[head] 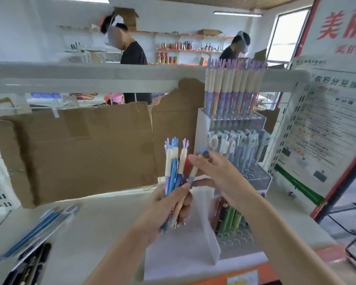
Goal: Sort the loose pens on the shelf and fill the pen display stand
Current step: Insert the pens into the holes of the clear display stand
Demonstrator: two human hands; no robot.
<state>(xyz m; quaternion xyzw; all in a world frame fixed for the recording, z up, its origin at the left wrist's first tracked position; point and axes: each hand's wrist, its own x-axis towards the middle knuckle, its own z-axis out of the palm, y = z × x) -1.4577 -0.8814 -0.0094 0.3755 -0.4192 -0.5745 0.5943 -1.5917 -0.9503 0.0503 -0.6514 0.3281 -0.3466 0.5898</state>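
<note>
My left hand grips a bunch of several pens upright, with blue, cream and red barrels and small antler-like tops. My right hand reaches in from the right and pinches one cream-and-purple pen of that bunch near its upper part. Right behind my hands stands the tiered clear pen display stand. Its top row holds cream-and-purple pens, its middle row pale blue pens, and its lower row green and red pens.
More loose blue and black pens lie on the white shelf at the left. Brown cardboard lines the back. A printed notice board leans at the right. Two people stand in the background beyond the shelf.
</note>
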